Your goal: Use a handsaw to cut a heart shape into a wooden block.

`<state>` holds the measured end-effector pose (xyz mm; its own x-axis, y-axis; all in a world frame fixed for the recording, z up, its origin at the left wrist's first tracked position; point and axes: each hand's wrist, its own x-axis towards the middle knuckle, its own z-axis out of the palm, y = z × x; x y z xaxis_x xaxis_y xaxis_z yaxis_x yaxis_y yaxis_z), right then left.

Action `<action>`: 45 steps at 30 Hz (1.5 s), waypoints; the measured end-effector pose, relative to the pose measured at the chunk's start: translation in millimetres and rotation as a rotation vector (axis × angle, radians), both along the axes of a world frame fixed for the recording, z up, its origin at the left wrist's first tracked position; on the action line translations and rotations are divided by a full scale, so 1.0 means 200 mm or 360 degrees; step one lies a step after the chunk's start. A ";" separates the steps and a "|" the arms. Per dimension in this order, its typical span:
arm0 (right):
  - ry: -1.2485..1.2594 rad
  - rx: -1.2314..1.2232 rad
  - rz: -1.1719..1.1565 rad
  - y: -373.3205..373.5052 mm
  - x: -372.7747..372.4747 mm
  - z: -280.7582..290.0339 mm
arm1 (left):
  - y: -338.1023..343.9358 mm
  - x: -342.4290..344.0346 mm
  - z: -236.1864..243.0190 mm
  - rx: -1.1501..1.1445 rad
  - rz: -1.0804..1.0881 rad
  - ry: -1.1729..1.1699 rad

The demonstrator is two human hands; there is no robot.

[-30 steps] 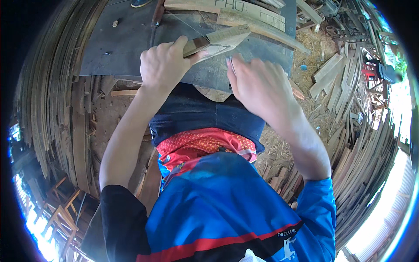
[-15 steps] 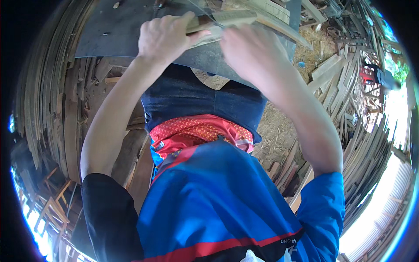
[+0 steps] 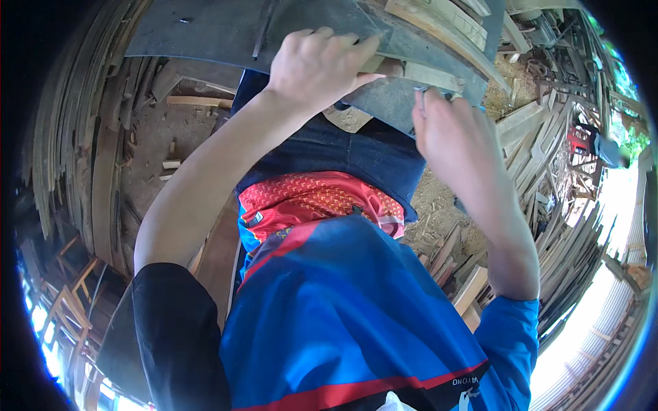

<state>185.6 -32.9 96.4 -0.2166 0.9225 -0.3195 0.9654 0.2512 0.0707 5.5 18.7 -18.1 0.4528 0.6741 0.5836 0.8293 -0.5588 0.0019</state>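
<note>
At the top centre my left hand (image 3: pixel 317 65) is closed around one end of a short wooden piece (image 3: pixel 432 77). The wood's pale length reaches to the right over a dark sheet-topped table (image 3: pixel 199 31); its part inside my hand is hidden. My right hand (image 3: pixel 456 127) is nearer my body and to the right, just off the wood's free end, with its fingers curled. A small thin grey piece (image 3: pixel 420 99), metal by its look, sticks out between its thumb and fingers. The rest of it is covered, so its kind cannot be told.
A long wooden strip (image 3: pixel 449 41) and pale blocks (image 3: pixel 459 20) lie on the table beyond my hands. Stacked planks (image 3: pixel 75 137) stand at the left; loose boards (image 3: pixel 524 123) pile up at the right. Far right, a person (image 3: pixel 606 147) is beside something red.
Both hands have shifted to the right, the wooden piece along with my left hand. My right hand has come away from the wood and closer to my body.
</note>
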 end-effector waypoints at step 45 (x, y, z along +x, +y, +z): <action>0.0118 0.0295 0.0170 -0.08 0.07 0.08 | 0.23 0.00 0.23 -0.0602 0.0305 0.0225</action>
<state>198.6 -49.0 111.6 -0.3326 0.9346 -0.1265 0.9383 0.3414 0.0550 6.3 64.4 27.0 0.3566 0.9077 0.2214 0.9246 -0.3768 0.0555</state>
